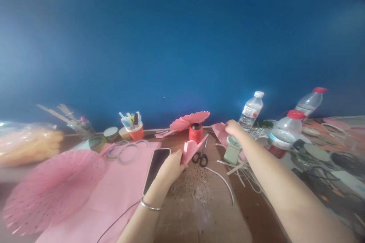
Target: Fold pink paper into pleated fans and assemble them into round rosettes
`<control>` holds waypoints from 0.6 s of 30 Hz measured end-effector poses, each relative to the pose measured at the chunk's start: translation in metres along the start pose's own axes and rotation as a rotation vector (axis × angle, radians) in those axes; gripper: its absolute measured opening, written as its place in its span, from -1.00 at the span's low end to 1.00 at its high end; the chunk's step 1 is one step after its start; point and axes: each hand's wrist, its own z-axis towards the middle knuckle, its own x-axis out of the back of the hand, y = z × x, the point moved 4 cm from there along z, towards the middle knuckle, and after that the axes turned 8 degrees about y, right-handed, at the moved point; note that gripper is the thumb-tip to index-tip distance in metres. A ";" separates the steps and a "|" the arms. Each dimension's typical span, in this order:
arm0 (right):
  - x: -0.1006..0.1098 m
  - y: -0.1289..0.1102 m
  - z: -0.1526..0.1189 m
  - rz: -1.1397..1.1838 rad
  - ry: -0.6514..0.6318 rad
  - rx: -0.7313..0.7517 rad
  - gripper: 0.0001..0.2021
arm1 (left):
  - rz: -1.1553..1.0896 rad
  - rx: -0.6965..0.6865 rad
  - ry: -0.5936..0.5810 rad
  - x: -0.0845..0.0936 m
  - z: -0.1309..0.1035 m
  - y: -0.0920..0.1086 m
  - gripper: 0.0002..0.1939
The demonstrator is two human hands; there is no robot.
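My left hand (172,165), with a silver bangle on the wrist, pinches a folded piece of pink paper (189,151) above the work board. My right hand (234,128) reaches to the back right, its fingers closed on the edge of another pink paper piece (219,133). Between the hands stands a red spool of thread (195,133), partly hidden by the folded paper. Behind it rests a pleated pink paper fan (189,120). Scissors with black handles (200,158) lie just right of my left hand. A small green handheld fan (232,152) is below my right hand.
A phone (155,169) lies left of the board. Further left are a large round pink fan (57,190), pink sheets (119,190) and an orange-white pen cup (136,131). Water bottles (251,112) and clutter stand at right, near white strips (248,172). A blue wall (182,45) rises behind.
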 end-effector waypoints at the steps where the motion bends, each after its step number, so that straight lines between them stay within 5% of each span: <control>1: 0.005 -0.002 -0.002 0.019 0.012 0.030 -0.95 | 0.000 0.003 0.006 0.000 0.000 -0.001 -0.84; 9: 0.069 -0.038 -0.025 0.243 0.302 0.284 -0.83 | 0.022 0.005 0.045 0.004 0.002 -0.003 -0.84; 14: 0.121 -0.054 -0.050 0.641 0.609 0.336 -0.86 | 0.014 0.031 0.088 0.009 0.008 -0.012 -0.74; 18: 0.141 -0.055 -0.073 0.901 0.614 0.326 -0.77 | -0.007 0.067 0.133 0.010 0.015 -0.024 -0.62</control>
